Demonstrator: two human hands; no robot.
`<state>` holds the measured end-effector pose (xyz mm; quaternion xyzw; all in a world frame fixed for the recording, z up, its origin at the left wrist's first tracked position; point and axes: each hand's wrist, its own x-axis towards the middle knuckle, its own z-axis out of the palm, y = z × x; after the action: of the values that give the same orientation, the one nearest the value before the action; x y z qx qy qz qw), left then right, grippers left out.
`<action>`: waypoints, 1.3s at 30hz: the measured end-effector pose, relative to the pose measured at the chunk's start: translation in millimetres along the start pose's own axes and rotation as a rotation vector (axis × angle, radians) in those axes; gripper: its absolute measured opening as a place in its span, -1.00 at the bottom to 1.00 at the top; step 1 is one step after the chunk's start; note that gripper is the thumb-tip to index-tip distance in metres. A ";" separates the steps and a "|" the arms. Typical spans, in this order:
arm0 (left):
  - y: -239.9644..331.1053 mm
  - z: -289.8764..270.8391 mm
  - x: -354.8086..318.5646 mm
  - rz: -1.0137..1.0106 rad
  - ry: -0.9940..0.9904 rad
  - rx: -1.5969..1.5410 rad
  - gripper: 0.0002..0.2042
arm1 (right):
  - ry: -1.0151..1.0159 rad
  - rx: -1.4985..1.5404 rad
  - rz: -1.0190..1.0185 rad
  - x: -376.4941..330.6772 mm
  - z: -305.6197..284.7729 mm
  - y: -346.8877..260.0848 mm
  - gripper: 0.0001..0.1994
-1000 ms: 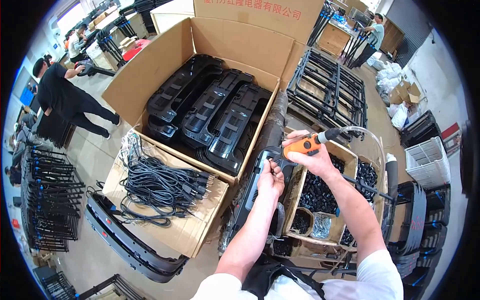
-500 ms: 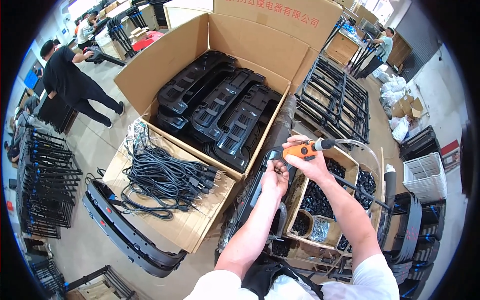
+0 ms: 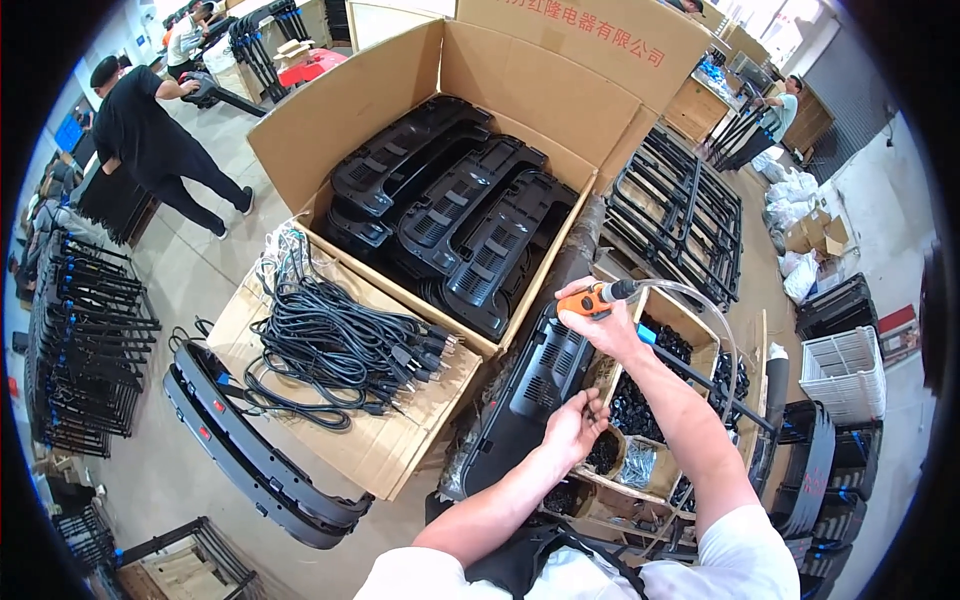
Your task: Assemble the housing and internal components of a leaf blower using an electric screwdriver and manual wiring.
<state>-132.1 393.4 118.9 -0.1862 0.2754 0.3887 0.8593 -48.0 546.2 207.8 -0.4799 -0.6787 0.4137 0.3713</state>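
My right hand (image 3: 602,325) is wrapped around an orange power screwdriver (image 3: 586,300) with a clear hose (image 3: 712,312) at its back end. Its front end is over the upper part of a long black plastic housing (image 3: 545,372) with slotted vents. My left hand (image 3: 577,428) is at the housing's right edge, beside a round tub of small dark screws (image 3: 603,452). Its fingers are curled inward, and whatever lies in them is too small to make out.
A wooden parts tray (image 3: 690,385) holds black pieces and silver screws (image 3: 638,464). Ahead stands a cardboard box (image 3: 545,75) of black housings. Coiled black power cords (image 3: 335,335) lie on cardboard at left, above curved black parts (image 3: 265,465). A person in black (image 3: 160,140) stands far left.
My left hand has moved from the screwdriver's front end down and right to beside the screw tub. The screwdriver has shifted slightly left, and more of the housing's vents show.
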 end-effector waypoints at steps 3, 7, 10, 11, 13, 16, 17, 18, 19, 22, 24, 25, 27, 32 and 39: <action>-10.0 -14.3 -9.8 -0.031 -0.022 0.068 -0.81 | -0.007 -0.059 0.023 1.0 2.9 -5.8 -0.68; -16.2 -24.5 -24.0 -0.036 0.031 0.086 -0.82 | -0.001 -0.043 0.028 1.6 6.4 -7.1 -0.67; -19.5 -35.6 -30.4 -0.031 0.096 0.106 -0.82 | 0.009 -0.031 0.051 -0.8 5.9 -2.3 -0.62; -17.4 -39.4 -35.3 -0.049 0.090 0.138 -0.82 | 0.023 -0.018 0.057 -0.8 6.6 -6.2 -0.59; -17.9 -42.7 -41.4 -0.078 0.105 0.187 -0.82 | 0.065 0.016 0.101 -4.5 4.0 -14.0 -0.53; -3.7 -60.0 -55.8 -0.154 -0.037 0.243 -0.83 | 0.153 0.158 0.022 -25.1 -4.1 -26.2 -0.51; -0.6 -48.1 -67.2 -0.128 0.041 0.299 -0.84 | 0.186 0.179 0.036 -36.7 -9.9 -33.4 -0.51; 3.6 -54.4 -69.6 -0.120 0.017 0.327 -0.84 | 0.217 0.199 0.033 -49.5 -14.2 -45.0 -0.51; 3.5 -58.2 -69.4 -0.110 0.054 0.316 -0.85 | 0.249 0.199 0.033 -64.6 -21.0 -45.7 -0.51; -0.2 -75.6 -58.9 -0.053 0.109 0.224 -0.85 | 0.356 0.179 0.091 -119.1 -38.0 -63.8 -0.49; -7.1 -69.6 -63.6 0.014 0.139 0.234 -0.82 | 0.501 0.225 0.141 -166.1 -46.5 -69.6 -0.47; -7.7 -73.8 -64.3 -0.006 0.151 0.246 -0.81 | 0.550 0.185 0.196 -188.9 -49.8 -73.9 -0.45; -8.8 -74.1 -67.8 -0.077 0.117 0.350 -0.79 | 0.685 0.210 0.258 -237.2 -56.6 -77.1 -0.44; -16.3 -97.1 -61.6 -0.248 -0.032 0.430 -0.78 | 0.977 0.349 0.385 -355.1 -63.1 -68.8 -0.42; -55.8 -76.3 -69.5 -0.305 0.043 0.527 -0.62 | 1.141 0.489 0.394 -451.9 -63.4 -66.8 -0.43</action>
<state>-152.0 278.3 108.3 -0.0042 0.3539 0.1664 0.9203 105.2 112.7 245.0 -0.6413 -0.1603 0.2968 0.6891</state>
